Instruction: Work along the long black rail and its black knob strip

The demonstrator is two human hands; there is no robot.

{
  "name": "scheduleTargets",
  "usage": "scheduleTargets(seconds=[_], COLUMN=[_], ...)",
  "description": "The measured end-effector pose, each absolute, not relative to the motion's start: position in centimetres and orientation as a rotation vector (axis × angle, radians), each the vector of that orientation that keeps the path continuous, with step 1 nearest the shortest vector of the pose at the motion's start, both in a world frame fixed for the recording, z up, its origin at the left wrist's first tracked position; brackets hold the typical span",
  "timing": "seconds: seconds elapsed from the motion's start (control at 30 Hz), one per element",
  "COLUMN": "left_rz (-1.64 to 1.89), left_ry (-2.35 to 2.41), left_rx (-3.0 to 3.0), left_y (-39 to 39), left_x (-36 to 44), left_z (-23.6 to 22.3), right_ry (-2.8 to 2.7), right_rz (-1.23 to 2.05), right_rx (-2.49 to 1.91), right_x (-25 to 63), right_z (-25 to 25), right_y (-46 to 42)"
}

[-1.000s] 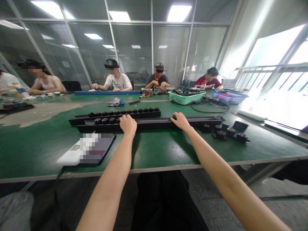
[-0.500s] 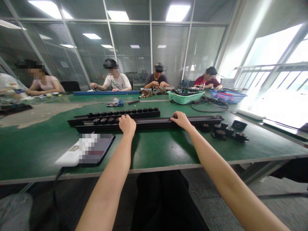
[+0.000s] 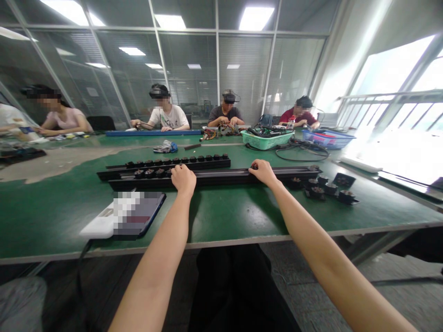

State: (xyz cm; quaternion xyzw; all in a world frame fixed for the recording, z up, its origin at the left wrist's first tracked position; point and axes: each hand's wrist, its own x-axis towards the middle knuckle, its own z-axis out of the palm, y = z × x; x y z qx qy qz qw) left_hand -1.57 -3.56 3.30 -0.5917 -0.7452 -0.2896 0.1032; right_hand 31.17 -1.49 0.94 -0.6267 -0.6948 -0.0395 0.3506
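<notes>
A long black rail (image 3: 221,179) lies crosswise on the green table in front of me. Several round black parts with grey tops (image 3: 149,173) sit in a row in its left portion. My left hand (image 3: 184,179) is closed at the right end of that row, and its fingers hide what they grip. Farther right along the rail, my right hand (image 3: 264,173) pinches a small round black part (image 3: 255,167) at the channel. One more round part (image 3: 313,168) sits at the rail's right end.
Behind lies a second rail (image 3: 207,162) with several round parts. Loose black parts (image 3: 331,188) lie at right, and a phone (image 3: 147,216) is near the front edge (image 3: 238,241). A green basket (image 3: 268,140), cables and a blue basket (image 3: 328,139) stand farther back. Several people sit opposite.
My right hand has shifted slightly to the right along the rail, with the small round black part still between its fingers. My left hand has stayed nearly in place.
</notes>
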Motion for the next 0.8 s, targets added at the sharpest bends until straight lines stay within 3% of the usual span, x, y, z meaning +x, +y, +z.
scheduleTargets(seconds=[0.8], left_rz=[-0.842], left_ry=[-2.183], left_rx=[-1.741], left_y=[-3.29], left_x=[-1.42], left_z=[2.94], right_ry=[-1.818], right_rz=[-0.105], right_rx=[-1.638], right_x=[30.99], right_z=[0.91], right_y=[-1.68])
